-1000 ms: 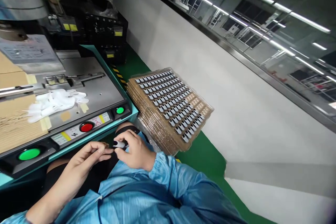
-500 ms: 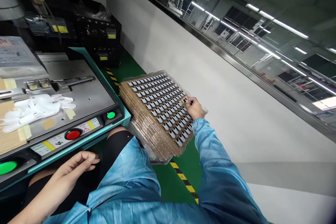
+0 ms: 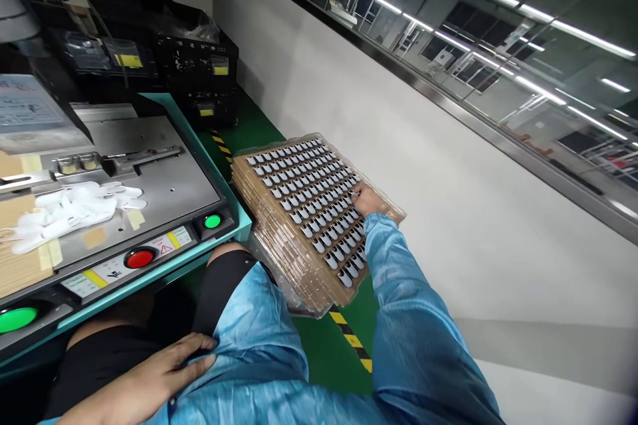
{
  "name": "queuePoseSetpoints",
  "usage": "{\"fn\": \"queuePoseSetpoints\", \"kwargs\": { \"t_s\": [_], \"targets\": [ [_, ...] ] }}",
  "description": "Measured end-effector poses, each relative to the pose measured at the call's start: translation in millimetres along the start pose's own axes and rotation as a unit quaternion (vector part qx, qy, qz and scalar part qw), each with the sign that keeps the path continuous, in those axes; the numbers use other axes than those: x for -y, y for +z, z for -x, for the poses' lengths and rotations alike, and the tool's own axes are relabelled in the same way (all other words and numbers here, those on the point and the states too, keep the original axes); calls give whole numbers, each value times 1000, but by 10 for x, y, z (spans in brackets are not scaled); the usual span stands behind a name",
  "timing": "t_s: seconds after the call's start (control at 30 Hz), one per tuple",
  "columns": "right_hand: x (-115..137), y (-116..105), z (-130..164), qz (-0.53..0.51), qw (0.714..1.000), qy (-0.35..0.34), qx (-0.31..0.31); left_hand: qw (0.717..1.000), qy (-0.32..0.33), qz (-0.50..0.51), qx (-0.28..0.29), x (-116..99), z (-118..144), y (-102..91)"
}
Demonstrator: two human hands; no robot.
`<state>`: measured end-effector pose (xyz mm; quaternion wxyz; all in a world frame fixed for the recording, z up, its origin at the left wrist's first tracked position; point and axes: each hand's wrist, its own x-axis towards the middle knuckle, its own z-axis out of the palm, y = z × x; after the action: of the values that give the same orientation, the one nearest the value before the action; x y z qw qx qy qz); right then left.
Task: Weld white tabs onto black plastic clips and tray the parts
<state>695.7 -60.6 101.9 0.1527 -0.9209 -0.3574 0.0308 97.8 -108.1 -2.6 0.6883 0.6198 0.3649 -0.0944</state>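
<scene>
Grey parts [image 3: 345, 277] look light and stiff, best pinched by side edges; right hand [image 3: 367, 200] at tray [image 3: 335, 284], can't tell if clamped; left hand [image 3: 172, 365] on coat [image 3: 264, 329], thumb and fingers apart.

Your right hand [image 3: 365, 200] covers some of the top tray [image 3: 242, 165]; can't tell what, if anything, it's pinching. Left edge clips 1 green button [image 3: 17, 320] and the posted sheet [image 3: 27, 106], print unreadable. Bottom edge cuts your left forearm [image 3: 107, 405]. Yellow label [image 3: 220, 66]: text too small.
</scene>
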Motion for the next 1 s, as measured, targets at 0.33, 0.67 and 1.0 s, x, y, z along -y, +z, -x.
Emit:
{"fn": "queuePoseSetpoints", "kwargs": {
  "t_s": [0.33,0.67,1.0],
  "targets": [
    [-162,6,-191,82,996,-3,-26,999,-19,-34,4,96,-24,-27],
    [-209,147,-366,130,990,-60,-5,996,-19,-81,22,83,-34,-13],
    [157,20,-341,14,992,-111,-53,984,130,-117,-20,-165,20,-150]
  ]
}}
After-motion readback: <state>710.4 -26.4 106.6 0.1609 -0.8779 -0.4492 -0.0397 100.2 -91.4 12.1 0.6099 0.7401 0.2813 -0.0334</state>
